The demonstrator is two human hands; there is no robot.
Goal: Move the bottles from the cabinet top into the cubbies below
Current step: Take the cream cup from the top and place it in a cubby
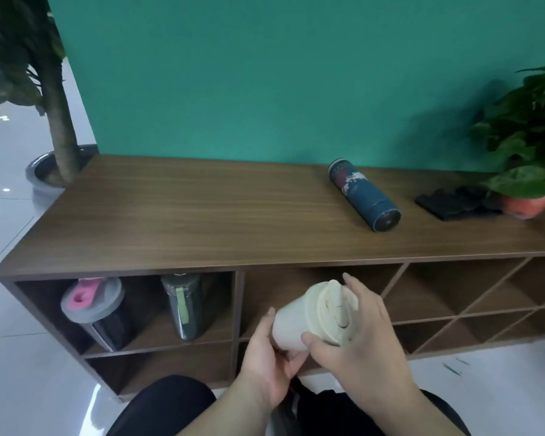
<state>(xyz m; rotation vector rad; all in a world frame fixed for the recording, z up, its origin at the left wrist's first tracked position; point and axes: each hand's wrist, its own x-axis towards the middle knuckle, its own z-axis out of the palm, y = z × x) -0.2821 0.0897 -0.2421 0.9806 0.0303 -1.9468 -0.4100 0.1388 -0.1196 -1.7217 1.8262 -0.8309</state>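
I hold a cream-white bottle [299,316] in both hands in front of the middle upper cubby [296,284] of the wooden cabinet [202,215]. My left hand [269,366] cups its base from below. My right hand [359,338] wraps its lid end. A dark blue patterned bottle [364,193] lies on its side on the cabinet top, right of centre. In the upper left cubby stand a dark bottle with a grey lid and pink spout [92,306] and a dark green bottle [184,303].
A potted green plant in a pink pot [529,202] stands at the right end of the top, with a black cloth-like item [456,201] beside it. A tree in a grey pot [57,121] stands on the floor at the left. Diagonal cubbies [472,303] fill the right side.
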